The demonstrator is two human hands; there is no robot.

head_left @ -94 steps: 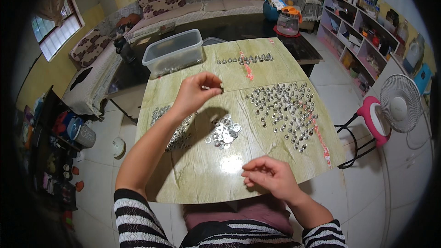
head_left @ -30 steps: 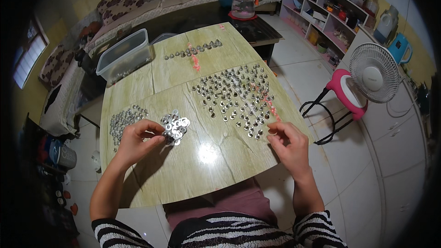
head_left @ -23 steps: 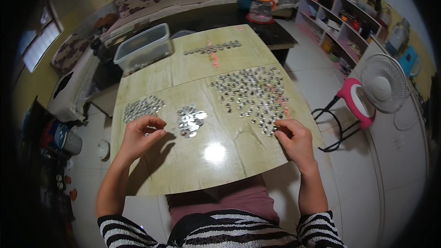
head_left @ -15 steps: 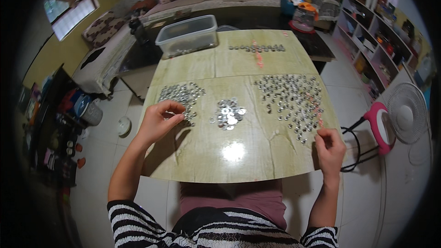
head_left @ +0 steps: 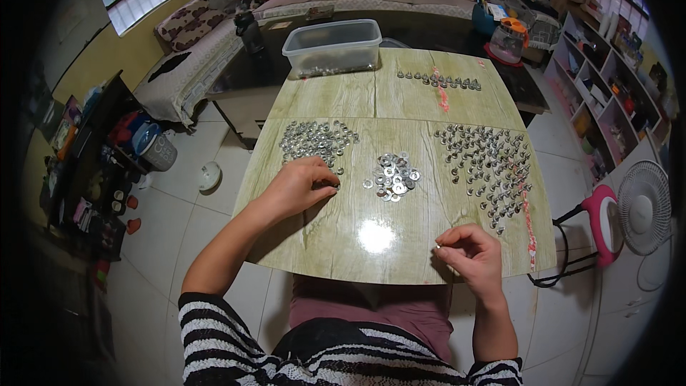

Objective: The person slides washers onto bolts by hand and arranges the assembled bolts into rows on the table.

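Note:
On the left, my left hand [head_left: 304, 184] rests at the near edge of a pile of small metal nuts [head_left: 314, 137]. Its fingers are pinched together, and what lies between them is too small to make out. Above the near right of the table, my right hand [head_left: 468, 254] pinches a small shiny screw, only its bright tip showing past the fingers. A heap of flat silver washers [head_left: 393, 174] lies between the hands. Many screws [head_left: 493, 164], mostly standing on their heads, spread over the right side.
Rows of screws [head_left: 439, 80] stand at the table's far end. A clear plastic tub [head_left: 332, 46] holding small metal parts is at the far left. Worn pink-red marks [head_left: 530, 232] run along the right edge. A pink stool [head_left: 602, 225] and white fan [head_left: 643, 207] stand to the right.
My right hand has moved left from the near edge of the screws, over the near table. My left hand has shifted slightly along the nuts. The view has turned a little left.

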